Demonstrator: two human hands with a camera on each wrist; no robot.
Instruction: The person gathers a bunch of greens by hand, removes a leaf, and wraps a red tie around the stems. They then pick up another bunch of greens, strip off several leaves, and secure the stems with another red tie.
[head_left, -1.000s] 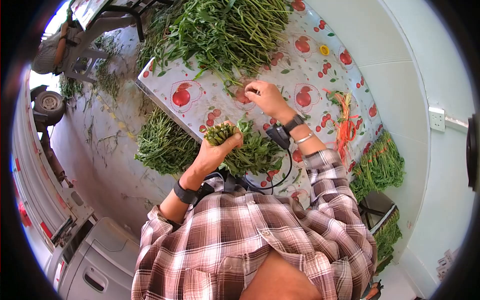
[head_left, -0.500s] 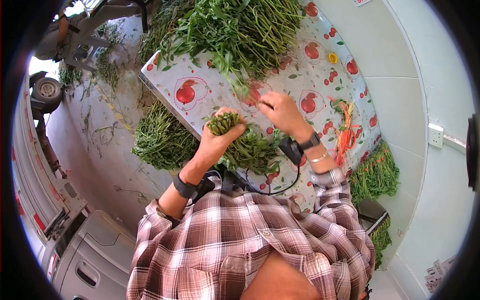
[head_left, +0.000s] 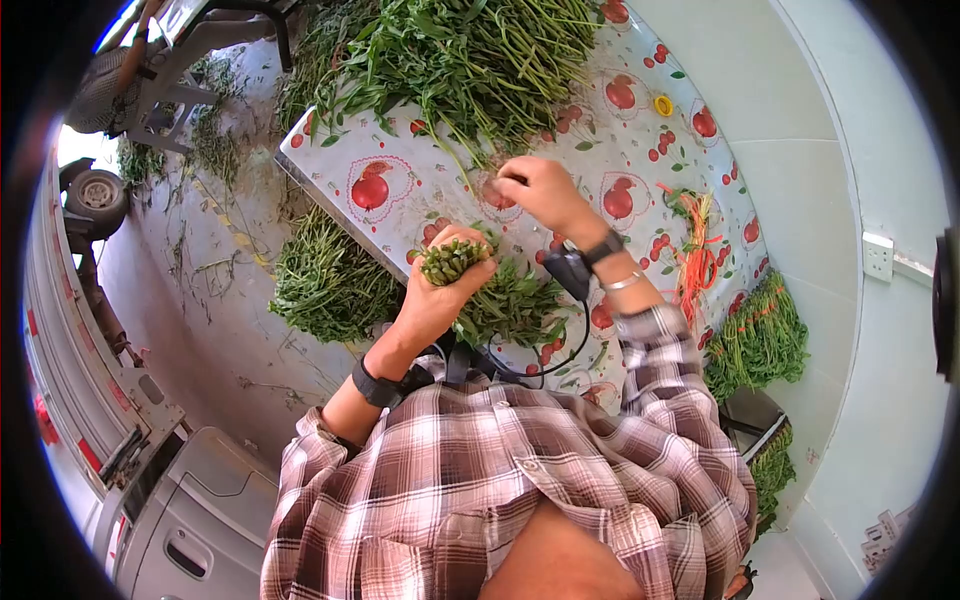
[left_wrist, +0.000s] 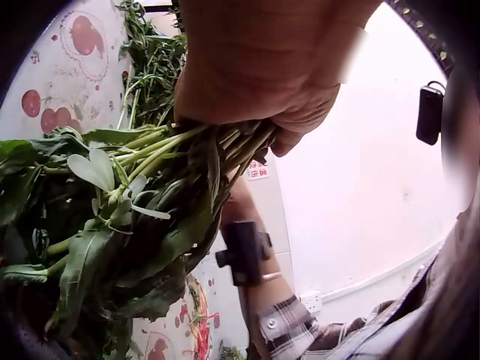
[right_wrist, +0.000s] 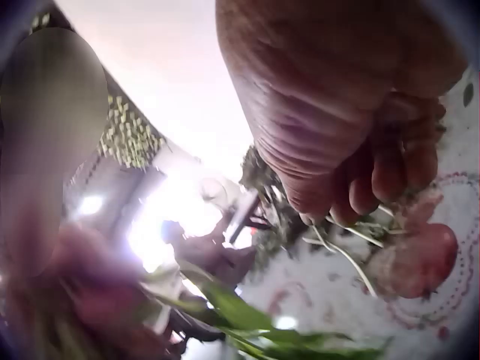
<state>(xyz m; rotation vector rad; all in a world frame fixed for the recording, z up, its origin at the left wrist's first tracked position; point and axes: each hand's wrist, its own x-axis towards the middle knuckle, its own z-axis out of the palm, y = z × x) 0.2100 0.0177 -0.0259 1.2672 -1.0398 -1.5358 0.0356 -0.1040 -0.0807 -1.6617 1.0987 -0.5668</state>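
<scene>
A bunch of leafy green stems is gripped in my left hand (head_left: 440, 290). Its cut stem ends (head_left: 453, 261) point up out of the fist, and its leaves (head_left: 515, 305) spread over the table edge. In the left wrist view the stems (left_wrist: 161, 154) run out below the fingers. My right hand (head_left: 548, 197) hovers over the table near the large leafy heap (head_left: 470, 70), fingers curled. Thin pale stems (right_wrist: 349, 262) show right by its fingertips in the right wrist view; I cannot tell if they are pinched.
A patterned cloth covers the table (head_left: 330, 165). Orange ties (head_left: 697, 265) and a yellow ring (head_left: 663, 105) lie on its right side. Tied bundles (head_left: 762, 335) stand at the right by the wall. More greens (head_left: 330, 275) lie below the table's left edge. A vehicle (head_left: 190, 510) stands at left.
My right hand drew back from the heap with a blurred leafy stem near its fingers, then moved up toward the heap again. The left hand keeps its grip on the bunch, almost still.
</scene>
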